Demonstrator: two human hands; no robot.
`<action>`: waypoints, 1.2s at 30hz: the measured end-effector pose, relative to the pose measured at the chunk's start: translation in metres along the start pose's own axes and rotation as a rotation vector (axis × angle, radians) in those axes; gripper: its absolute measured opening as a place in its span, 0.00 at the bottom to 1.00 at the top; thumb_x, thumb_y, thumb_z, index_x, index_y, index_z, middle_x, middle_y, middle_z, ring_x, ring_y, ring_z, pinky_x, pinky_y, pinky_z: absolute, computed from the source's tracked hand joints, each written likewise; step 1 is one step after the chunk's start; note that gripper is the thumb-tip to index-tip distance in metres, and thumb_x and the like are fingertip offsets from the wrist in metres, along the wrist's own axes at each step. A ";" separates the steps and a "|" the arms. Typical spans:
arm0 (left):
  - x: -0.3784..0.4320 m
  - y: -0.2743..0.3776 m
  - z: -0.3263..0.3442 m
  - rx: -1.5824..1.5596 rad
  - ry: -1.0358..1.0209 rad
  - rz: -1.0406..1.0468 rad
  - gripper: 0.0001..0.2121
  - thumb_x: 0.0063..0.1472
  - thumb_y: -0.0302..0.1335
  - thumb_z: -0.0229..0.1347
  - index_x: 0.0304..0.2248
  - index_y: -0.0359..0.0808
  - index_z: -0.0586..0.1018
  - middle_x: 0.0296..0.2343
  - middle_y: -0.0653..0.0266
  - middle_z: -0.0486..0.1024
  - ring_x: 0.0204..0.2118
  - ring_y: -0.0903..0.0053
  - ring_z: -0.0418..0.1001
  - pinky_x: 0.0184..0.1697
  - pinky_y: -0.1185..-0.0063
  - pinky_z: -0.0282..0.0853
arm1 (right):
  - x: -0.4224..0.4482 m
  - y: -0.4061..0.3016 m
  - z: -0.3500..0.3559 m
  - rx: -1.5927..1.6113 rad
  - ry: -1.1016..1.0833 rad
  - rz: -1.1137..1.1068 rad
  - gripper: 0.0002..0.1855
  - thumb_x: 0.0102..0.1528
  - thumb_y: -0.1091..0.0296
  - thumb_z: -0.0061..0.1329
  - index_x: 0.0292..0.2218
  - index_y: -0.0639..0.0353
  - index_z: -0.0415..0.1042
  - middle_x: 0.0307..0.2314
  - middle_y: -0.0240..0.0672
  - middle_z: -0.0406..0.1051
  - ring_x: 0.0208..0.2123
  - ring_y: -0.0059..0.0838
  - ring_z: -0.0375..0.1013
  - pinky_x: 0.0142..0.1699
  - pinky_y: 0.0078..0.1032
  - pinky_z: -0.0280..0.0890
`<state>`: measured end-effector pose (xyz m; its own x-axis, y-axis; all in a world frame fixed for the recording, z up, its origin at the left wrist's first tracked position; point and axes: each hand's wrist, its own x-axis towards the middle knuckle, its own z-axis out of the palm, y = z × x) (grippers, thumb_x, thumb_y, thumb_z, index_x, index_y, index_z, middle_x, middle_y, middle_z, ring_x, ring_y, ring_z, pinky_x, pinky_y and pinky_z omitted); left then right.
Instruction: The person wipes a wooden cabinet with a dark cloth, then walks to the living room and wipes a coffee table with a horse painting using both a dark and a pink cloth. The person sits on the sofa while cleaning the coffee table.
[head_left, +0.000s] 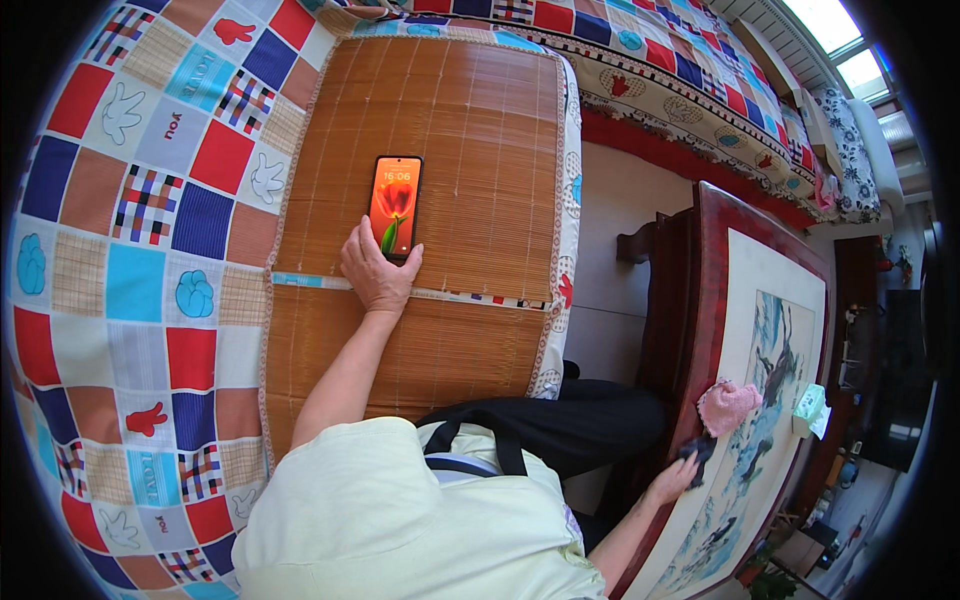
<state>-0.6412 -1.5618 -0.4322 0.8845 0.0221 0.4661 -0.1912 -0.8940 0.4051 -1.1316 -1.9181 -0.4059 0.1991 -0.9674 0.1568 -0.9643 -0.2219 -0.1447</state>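
A smartphone (396, 202) lies face up on a bamboo mat (480, 150), its lit screen showing a red tulip. My left hand (381, 274) grips its lower end, with fingers along the left side and the thumb at the lower right corner. Out to the right, my right hand (675, 476) holds a dark, crumpled cloth (699, 456) at the near edge of a dark red wooden table (712, 300). Just beyond that cloth sits a bunched pink cloth (727, 407). Part of the dark cloth is hidden under my fingers.
A framed or covered horse painting (772, 352) spreads over the tabletop, with a tissue box (811, 411) on its far side. Patchwork fabric (135, 285) covers the seat on the left. Another patchwork-covered sofa (660, 75) stands across the tiled floor (611, 285).
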 end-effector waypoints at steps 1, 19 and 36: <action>0.000 0.000 0.000 -0.001 0.004 0.000 0.42 0.41 0.44 0.65 0.54 0.34 0.61 0.46 0.53 0.65 0.49 0.59 0.62 0.51 0.63 0.58 | 0.003 -0.013 0.001 0.024 -0.011 -0.085 0.22 0.59 0.67 0.34 0.53 0.60 0.64 0.53 0.54 0.59 0.54 0.52 0.58 0.60 0.35 0.50; -0.004 -0.004 0.000 0.025 -0.016 -0.006 0.41 0.43 0.44 0.64 0.54 0.35 0.61 0.48 0.55 0.63 0.50 0.59 0.59 0.51 0.63 0.57 | -0.047 0.098 -0.053 -0.031 -0.016 0.432 0.22 0.58 0.65 0.38 0.52 0.63 0.65 0.53 0.50 0.61 0.52 0.45 0.63 0.58 0.30 0.55; 0.071 -0.051 0.034 0.341 -0.056 -0.028 0.38 0.42 0.56 0.61 0.46 0.35 0.71 0.37 0.48 0.75 0.40 0.53 0.72 0.41 0.58 0.67 | -0.126 0.208 -0.063 -0.093 0.210 0.684 0.20 0.56 0.63 0.39 0.49 0.54 0.69 0.47 0.50 0.65 0.48 0.51 0.65 0.52 0.37 0.61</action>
<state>-0.5543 -1.5296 -0.4469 0.9112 0.0328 0.4108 -0.0214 -0.9917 0.1267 -1.3678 -1.8344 -0.3941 -0.4834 -0.8400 0.2465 -0.8737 0.4455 -0.1954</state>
